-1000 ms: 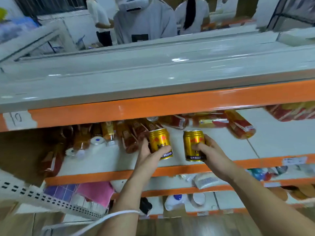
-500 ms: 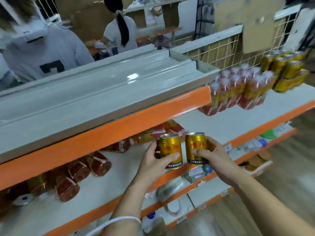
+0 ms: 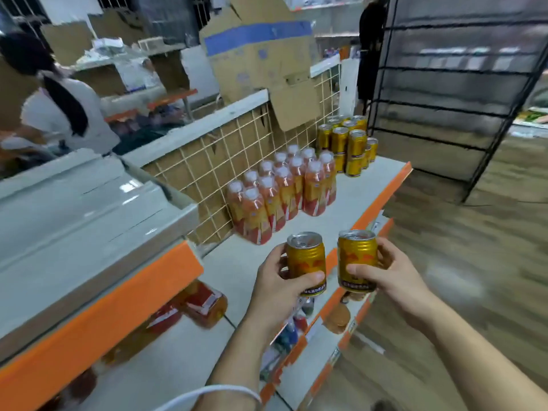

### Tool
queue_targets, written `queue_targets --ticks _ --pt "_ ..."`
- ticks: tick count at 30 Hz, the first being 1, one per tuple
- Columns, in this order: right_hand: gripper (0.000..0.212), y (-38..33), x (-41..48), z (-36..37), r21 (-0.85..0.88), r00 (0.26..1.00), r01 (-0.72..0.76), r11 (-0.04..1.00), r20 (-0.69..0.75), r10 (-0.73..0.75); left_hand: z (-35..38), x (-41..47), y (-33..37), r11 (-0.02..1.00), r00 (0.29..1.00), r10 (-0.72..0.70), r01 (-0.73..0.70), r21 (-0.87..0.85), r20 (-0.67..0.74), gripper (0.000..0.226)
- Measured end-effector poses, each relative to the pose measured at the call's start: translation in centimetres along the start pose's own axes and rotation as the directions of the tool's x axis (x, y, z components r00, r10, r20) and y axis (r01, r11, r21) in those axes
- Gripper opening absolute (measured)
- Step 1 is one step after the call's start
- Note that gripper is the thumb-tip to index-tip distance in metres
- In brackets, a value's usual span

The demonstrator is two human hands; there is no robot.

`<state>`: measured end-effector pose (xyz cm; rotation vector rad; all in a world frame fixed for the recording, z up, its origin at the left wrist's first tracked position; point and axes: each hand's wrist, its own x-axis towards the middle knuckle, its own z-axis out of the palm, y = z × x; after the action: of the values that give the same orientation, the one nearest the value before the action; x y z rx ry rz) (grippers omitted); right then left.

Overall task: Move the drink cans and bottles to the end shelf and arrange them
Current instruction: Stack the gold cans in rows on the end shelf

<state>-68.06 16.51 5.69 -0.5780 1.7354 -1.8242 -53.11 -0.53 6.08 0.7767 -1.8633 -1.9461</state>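
My left hand (image 3: 277, 287) grips a gold drink can (image 3: 305, 261), held upright over the white shelf. Beside it my right hand (image 3: 388, 275) grips a second gold can (image 3: 356, 258), also upright, over the shelf's orange front edge (image 3: 382, 200). Farther along the end shelf (image 3: 350, 200) several orange tea bottles (image 3: 281, 197) with white caps stand in a tight group against the wire grid. Beyond them several gold cans (image 3: 347, 143) are stacked two high at the far end. Bottles (image 3: 204, 304) lie on their sides under the grey upper shelf at lower left.
A grey upper shelf (image 3: 83, 221) with an orange edge juts out at left. Cardboard (image 3: 261, 57) leans over the wire grid back panel (image 3: 213, 161). A person in a white shirt (image 3: 68, 114) stands behind the shelving. A black wire rack (image 3: 456, 93) stands at right over wood flooring.
My view has swung right along the shelf. Both hands carried their cans from the lying bottles towards the end shelf, where the standing bottles and stacked cans are now close.
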Motion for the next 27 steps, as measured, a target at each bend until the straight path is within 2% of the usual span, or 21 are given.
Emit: queue_targets --ticks 7,13,23,27 --pt "0.067 -3.0 8.9 -14.1 0.026 0.995 0.098 0.995 -0.022 -0.097 13.7 10.1 4.5 0.997 0.997 0.069 -0.069 -0.030 0.017 0.071" --pt "0.067 -5.8 16.0 -23.0 0.035 0.991 0.135 0.990 -0.024 -0.134 21.2 17.7 7.3 0.989 0.990 0.137 -0.135 0.063 -0.020 0.070" --pt "0.073 -4.6 28.7 -27.4 -0.008 0.996 0.073 0.997 -0.053 -0.074 24.9 30.5 7.7 0.975 0.988 0.153 -0.148 0.168 -0.016 0.079" --pt "0.061 -4.9 34.6 -28.9 -0.089 0.997 0.020 0.996 -0.079 -0.027 26.0 37.3 7.3 0.973 0.985 0.171 -0.174 0.152 0.033 0.081"
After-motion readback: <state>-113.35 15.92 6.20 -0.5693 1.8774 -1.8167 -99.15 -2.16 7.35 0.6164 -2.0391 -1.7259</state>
